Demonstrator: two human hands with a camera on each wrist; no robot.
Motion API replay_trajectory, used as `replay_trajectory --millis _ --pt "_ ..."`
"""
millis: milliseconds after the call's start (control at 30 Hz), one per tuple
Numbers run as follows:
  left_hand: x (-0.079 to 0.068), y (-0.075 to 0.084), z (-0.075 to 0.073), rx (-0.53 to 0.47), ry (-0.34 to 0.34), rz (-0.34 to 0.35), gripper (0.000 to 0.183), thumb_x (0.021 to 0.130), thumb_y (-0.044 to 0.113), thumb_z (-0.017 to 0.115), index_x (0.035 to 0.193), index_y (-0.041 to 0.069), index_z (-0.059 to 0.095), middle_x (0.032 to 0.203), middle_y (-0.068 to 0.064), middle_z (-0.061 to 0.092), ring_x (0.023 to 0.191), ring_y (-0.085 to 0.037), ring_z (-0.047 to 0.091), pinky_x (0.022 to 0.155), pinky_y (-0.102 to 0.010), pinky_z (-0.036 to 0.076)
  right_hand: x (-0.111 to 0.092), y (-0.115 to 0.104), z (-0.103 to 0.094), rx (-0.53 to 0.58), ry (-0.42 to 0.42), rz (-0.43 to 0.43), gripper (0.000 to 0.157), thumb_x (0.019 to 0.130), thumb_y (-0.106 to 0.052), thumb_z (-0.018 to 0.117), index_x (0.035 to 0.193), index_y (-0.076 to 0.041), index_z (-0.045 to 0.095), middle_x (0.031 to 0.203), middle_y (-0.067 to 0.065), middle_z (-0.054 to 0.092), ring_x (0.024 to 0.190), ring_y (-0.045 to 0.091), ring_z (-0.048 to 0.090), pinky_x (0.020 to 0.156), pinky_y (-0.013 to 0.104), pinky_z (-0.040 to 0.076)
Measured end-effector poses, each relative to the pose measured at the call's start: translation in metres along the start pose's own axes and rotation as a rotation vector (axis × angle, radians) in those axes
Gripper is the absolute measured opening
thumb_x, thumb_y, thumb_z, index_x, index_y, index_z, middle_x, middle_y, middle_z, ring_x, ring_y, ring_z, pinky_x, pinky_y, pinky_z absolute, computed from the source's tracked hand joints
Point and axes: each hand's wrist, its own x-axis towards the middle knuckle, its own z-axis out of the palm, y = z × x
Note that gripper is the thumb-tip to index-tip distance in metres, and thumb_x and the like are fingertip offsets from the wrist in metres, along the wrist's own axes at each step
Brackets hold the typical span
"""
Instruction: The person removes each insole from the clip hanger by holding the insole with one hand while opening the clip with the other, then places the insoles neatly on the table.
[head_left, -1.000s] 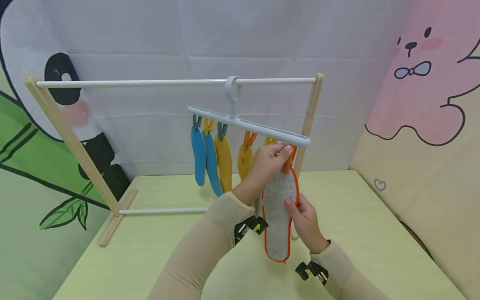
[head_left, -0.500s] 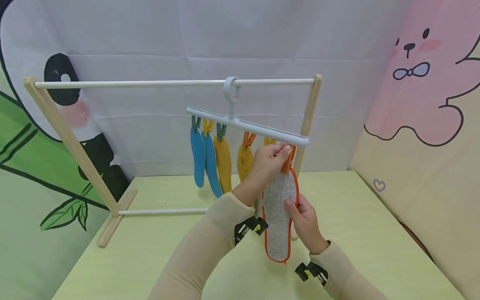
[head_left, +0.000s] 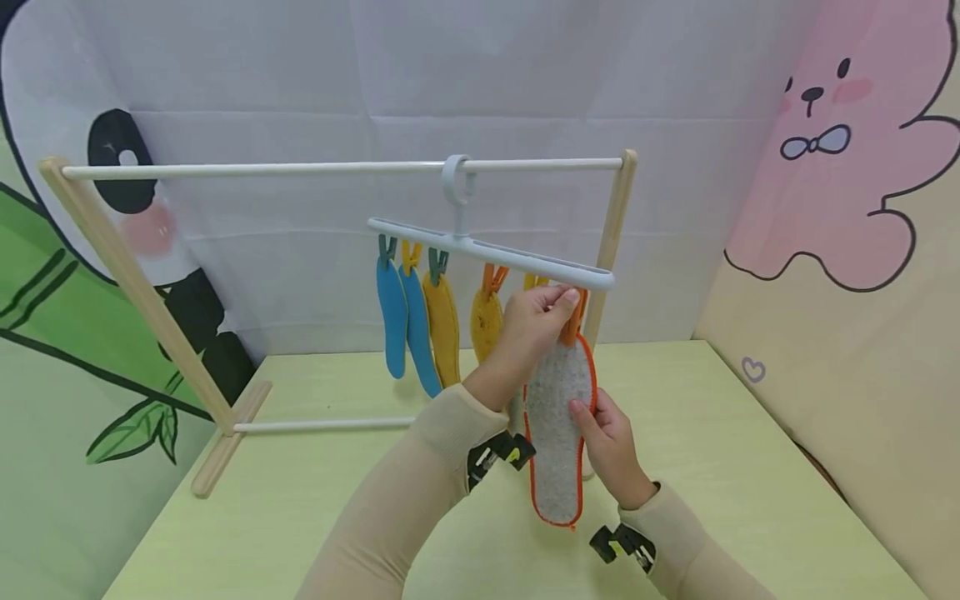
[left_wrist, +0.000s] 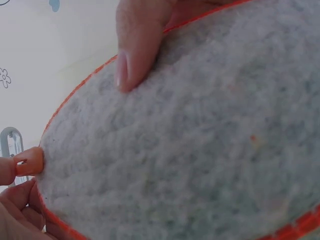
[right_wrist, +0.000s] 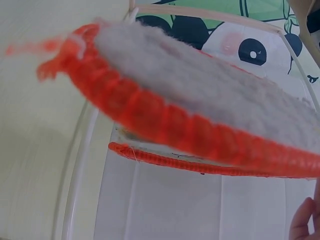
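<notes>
A grey felt insole [head_left: 557, 433] with orange-red stitched edging hangs lengthwise below the right end of a pale blue clip hanger [head_left: 487, 247]. My left hand [head_left: 528, 333] pinches an orange clothespin [head_left: 573, 321] at the insole's top edge; that clothespin also shows in the left wrist view [left_wrist: 31, 161]. With the thumb on its front face, my right hand [head_left: 611, 442] grips the insole's right side, its other fingers mostly hidden behind. A second orange-edged insole [right_wrist: 190, 167] lies behind the first in the right wrist view, mostly hidden in the head view.
Blue insoles [head_left: 392, 321] and yellow insoles [head_left: 442, 325] hang from clothespins further left on the hanger. The hanger hooks over the white top bar [head_left: 262, 170] of a wooden-sided rack [head_left: 138, 292]. It stands on a pale yellow-green table [head_left: 720, 483].
Rack and hanger appear slightly further left in the head view. Both hands keep their hold on the clothespin and insole.
</notes>
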Motion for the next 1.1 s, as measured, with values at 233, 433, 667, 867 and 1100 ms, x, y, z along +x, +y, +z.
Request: replay_trajectory --millis 233,433,667,867,1100 --pt "0.0008 -0.0041 -0.0005 0.007 0.009 0.002 0.026 0.096 0.01 0.058 0.114 -0.007 0.066 0.109 -0.017 0.067 0.08 -0.012 0.049 0.063 -0.018 0.039 -0.0018 0.0001 0.0005 -0.009 0.002 0.008 0.013 0.095 0.012 0.042 0.103 0.02 0.048 0.088 -0.01 0.06 0.077 0.004 0.06 0.065 0.018 0.051" --pt "0.0016 -0.0033 -0.0026 0.016 0.007 0.019 0.025 0.096 0.01 0.058 0.114 -0.007 0.066 0.105 -0.017 0.068 0.075 -0.012 0.046 0.057 -0.019 0.034 -0.0001 0.0017 -0.0014 -0.019 -0.005 0.005 0.011 0.094 0.014 0.041 0.101 0.02 0.048 0.087 -0.01 0.061 0.075 0.003 0.06 0.063 0.018 0.051" --pt "0.0013 -0.0062 -0.0031 0.033 -0.008 0.035 0.026 0.096 0.009 0.058 0.115 -0.007 0.066 0.108 -0.017 0.067 0.08 -0.014 0.049 0.063 -0.019 0.04 -0.0026 0.0012 -0.0003 -0.019 0.002 0.003 0.011 0.096 0.011 0.042 0.1 0.019 0.049 0.086 -0.008 0.06 0.075 0.004 0.06 0.063 0.019 0.051" --pt "0.0018 -0.0058 -0.0016 0.042 0.003 0.029 0.026 0.096 0.01 0.058 0.115 -0.007 0.066 0.111 -0.018 0.067 0.088 -0.016 0.055 0.076 -0.025 0.049 -0.003 0.0016 -0.0006 -0.042 0.01 0.011 0.01 0.095 0.012 0.042 0.1 0.018 0.049 0.085 -0.008 0.06 0.073 0.004 0.06 0.062 0.019 0.051" --pt "0.001 -0.0041 -0.0002 0.03 0.002 0.017 0.026 0.096 0.01 0.059 0.114 -0.006 0.066 0.111 -0.017 0.067 0.088 -0.017 0.055 0.075 -0.024 0.049 -0.0037 0.0028 -0.003 -0.059 0.016 0.011 0.009 0.095 0.013 0.042 0.099 0.019 0.048 0.084 -0.01 0.06 0.073 0.003 0.06 0.061 0.018 0.051"
